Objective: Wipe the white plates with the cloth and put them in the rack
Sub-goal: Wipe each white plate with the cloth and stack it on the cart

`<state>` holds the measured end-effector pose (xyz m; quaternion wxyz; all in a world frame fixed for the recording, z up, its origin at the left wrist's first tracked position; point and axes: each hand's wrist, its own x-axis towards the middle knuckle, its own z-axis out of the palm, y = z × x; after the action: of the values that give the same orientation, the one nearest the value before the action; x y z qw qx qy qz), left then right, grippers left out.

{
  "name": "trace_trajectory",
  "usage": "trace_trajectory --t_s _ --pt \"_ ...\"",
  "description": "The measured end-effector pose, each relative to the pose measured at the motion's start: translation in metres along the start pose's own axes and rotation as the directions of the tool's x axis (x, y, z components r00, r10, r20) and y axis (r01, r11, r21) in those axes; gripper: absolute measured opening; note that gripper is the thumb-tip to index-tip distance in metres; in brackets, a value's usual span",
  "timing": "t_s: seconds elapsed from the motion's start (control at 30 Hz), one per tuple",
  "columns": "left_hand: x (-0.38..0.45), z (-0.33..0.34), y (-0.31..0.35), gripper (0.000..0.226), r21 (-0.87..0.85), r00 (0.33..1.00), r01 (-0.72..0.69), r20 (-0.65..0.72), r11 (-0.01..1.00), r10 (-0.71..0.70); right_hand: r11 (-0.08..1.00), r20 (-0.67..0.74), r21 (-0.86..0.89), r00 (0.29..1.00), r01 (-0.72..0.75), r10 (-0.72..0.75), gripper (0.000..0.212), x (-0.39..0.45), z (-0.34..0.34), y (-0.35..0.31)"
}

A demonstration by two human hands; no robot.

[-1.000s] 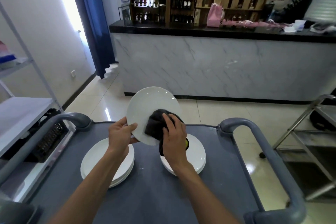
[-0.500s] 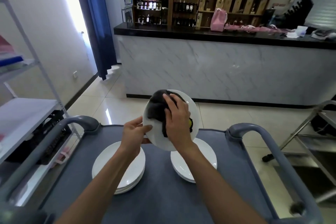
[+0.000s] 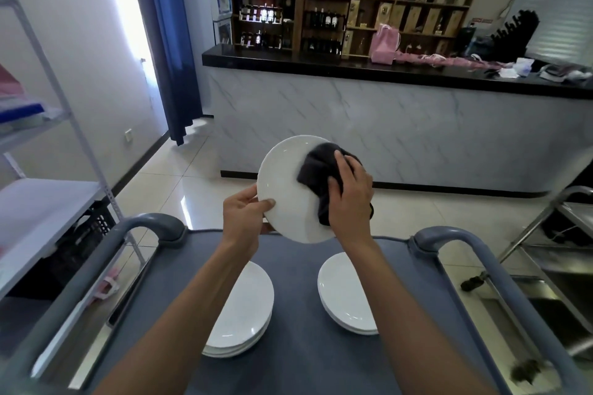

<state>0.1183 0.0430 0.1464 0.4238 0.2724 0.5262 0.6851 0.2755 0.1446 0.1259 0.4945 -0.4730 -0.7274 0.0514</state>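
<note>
Both forearms reached forward from the bottom of the view and met above the far end of a grey-topped cart [image 3: 298, 359]. The left hand [image 3: 243, 221] held a white plate [image 3: 288, 192] by its lower left rim, thumb laid across the face near the edge and the other fingers curled behind it, so the plate stood tilted with its face toward the camera, raised clear of the cart. The right hand [image 3: 349, 199] pressed a dark cloth [image 3: 317, 170] against the upper right part of the plate's face, its fingers bent and closed over the bunched fabric; a fold of the cloth hung down beside the palm toward the plate's lower edge.

The held plate was plain, round and glossy white, with a shallow well; no marks showed on the uncovered part. The cloth was dark grey to black and crumpled.

Two stacks of white plates lay on the cart below the arms: a left stack [image 3: 244, 314], partly hidden by the left forearm, and a right stack [image 3: 345, 295], partly hidden by the right forearm. The number of plates in each stack could not be told. One cloth was visible. Two rounded grey handles [image 3: 150, 228] rose at the far corners of the cart.
</note>
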Motion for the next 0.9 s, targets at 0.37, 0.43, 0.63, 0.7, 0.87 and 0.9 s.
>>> trace_trajectory --t_s 0.37,0.43,0.63,0.7,0.87,0.9 --pt "0.019 0.001 0.014 0.039 -0.036 0.998 -0.058 -0.017 0.998 0.057 0.998 0.182 0.061 0.983 0.004 -0.015 0.058 -0.042 0.004 -0.017" --pt "0.021 0.0 0.014 0.039 -0.044 0.998 -0.061 -0.013 0.997 0.06 0.997 0.188 0.075 0.982 -0.007 -0.007 0.061 -0.048 0.005 -0.017" --pt "0.019 -0.001 0.012 0.039 -0.032 0.998 -0.059 0.005 0.998 0.059 0.992 0.082 0.041 0.99 -0.119 0.115 0.062 -0.056 0.005 -0.007" --pt "0.019 -0.004 0.011 0.039 -0.027 0.999 -0.051 0.013 0.998 0.051 0.99 0.046 0.034 0.99 -0.136 0.134 0.06 -0.055 0.003 -0.001" --pt "0.02 -0.011 0.009 0.04 0.002 0.998 -0.029 0.061 1.0 0.029 0.977 0.02 0.05 0.978 -0.21 0.209 0.057 -0.049 -0.004 0.008" --pt "0.021 -0.012 0.009 0.041 0.009 0.997 -0.022 0.07 1.0 0.021 0.976 0.026 0.051 0.977 -0.213 0.212 0.057 -0.047 -0.006 0.009"
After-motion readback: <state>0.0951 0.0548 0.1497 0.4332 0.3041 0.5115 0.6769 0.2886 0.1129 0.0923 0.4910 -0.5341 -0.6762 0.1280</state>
